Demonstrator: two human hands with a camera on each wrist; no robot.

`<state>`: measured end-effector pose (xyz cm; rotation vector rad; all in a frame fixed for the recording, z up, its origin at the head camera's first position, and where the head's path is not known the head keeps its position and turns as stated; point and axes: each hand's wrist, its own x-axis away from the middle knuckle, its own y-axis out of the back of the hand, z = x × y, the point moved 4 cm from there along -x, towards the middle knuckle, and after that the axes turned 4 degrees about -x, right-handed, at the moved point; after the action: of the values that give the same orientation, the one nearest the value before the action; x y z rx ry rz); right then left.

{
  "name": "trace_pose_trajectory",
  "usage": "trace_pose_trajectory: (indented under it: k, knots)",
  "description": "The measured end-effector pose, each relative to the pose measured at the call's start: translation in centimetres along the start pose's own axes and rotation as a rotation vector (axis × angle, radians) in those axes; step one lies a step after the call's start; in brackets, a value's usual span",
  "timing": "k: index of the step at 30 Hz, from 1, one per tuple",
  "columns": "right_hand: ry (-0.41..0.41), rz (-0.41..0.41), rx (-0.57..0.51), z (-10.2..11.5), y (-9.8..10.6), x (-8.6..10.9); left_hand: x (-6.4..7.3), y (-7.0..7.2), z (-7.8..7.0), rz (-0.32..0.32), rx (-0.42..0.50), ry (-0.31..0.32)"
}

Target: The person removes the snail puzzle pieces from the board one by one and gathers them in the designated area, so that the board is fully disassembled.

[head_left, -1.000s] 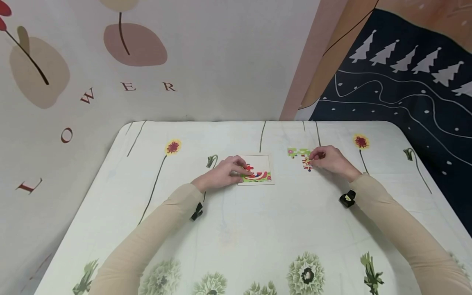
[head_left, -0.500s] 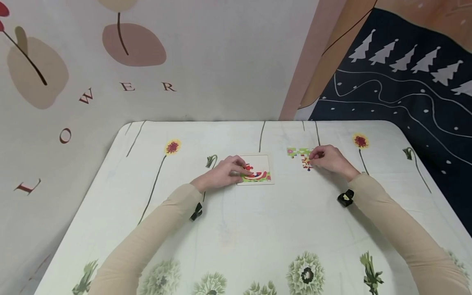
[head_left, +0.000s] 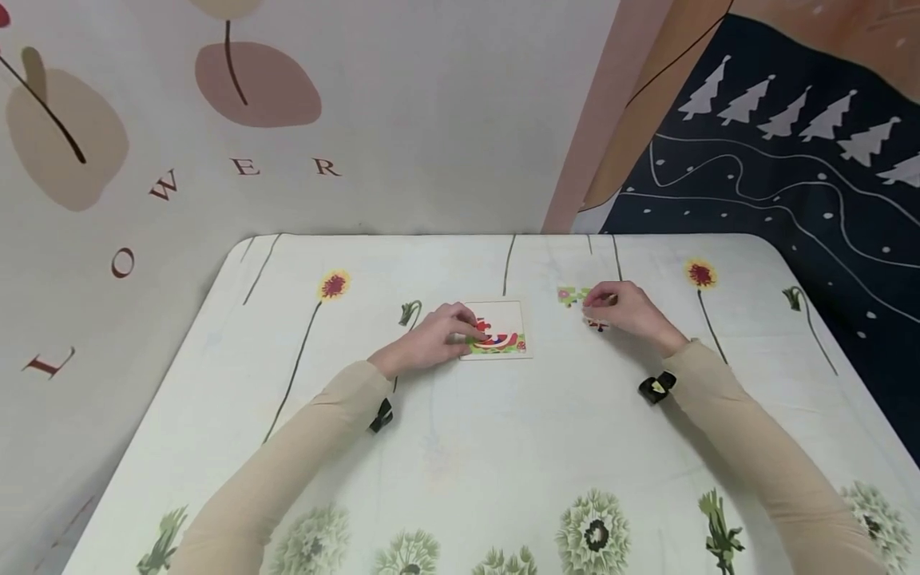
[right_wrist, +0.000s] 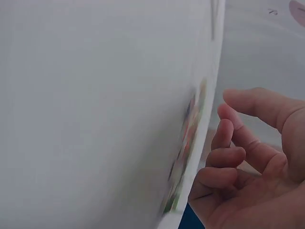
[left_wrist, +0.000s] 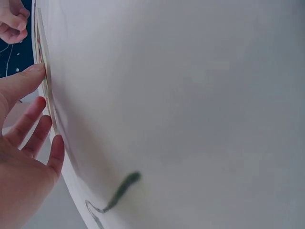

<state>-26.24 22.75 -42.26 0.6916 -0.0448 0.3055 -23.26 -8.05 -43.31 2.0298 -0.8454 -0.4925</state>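
Observation:
A square puzzle board [head_left: 503, 314] lies in the middle of the table, with red, white and green pieces [head_left: 506, 343] filling its lower part and its upper part bare. On the board's left side rests my left hand [head_left: 424, 342]; in the left wrist view, its thumb [left_wrist: 28, 78] and fingertips touch the board's thin edge. My right hand [head_left: 632, 310] hovers over loose puzzle pieces [head_left: 568, 295] to the right of the board. The right wrist view shows a gap between its thumb [right_wrist: 257, 102] and curled fingers, nothing held. It hides part of the pieces below.
A white flower-print cloth [head_left: 460, 447] covers the table. Behind it stands a pale printed wall [head_left: 431, 120], with a dark tree-patterned panel [head_left: 776, 176] at the right. A black camera mount sits on each wrist, the right one [head_left: 657, 387] close over the cloth.
My right hand has moved a little left, now covering more of the loose pieces. The left hand stays on the board.

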Motion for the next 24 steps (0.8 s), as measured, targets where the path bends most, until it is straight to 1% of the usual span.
trace_pose_trajectory:
  k: [4, 9, 13, 17, 24]
  knots:
    - [0.048, 0.004, -0.024, 1.4, -1.3, -0.4, 0.3, 0.1, 0.3, -0.030, 0.010, -0.001]
    - [0.073, 0.020, -0.045, 2.8, -3.0, -0.8, 0.7, 0.3, 0.8, -0.066, 0.033, 0.002]
    - [0.084, 0.042, -0.071, 3.4, -4.0, -1.2, 0.9, 0.4, 1.0, -0.062, 0.056, 0.020]
    - [0.078, 0.047, -0.099, 3.9, -4.7, -1.4, 1.0, 0.4, 1.0, -0.048, 0.071, 0.043]
    - [0.073, 0.063, -0.145, 4.9, -5.7, -1.9, 1.0, 0.3, 1.4, -0.047, 0.095, 0.043]
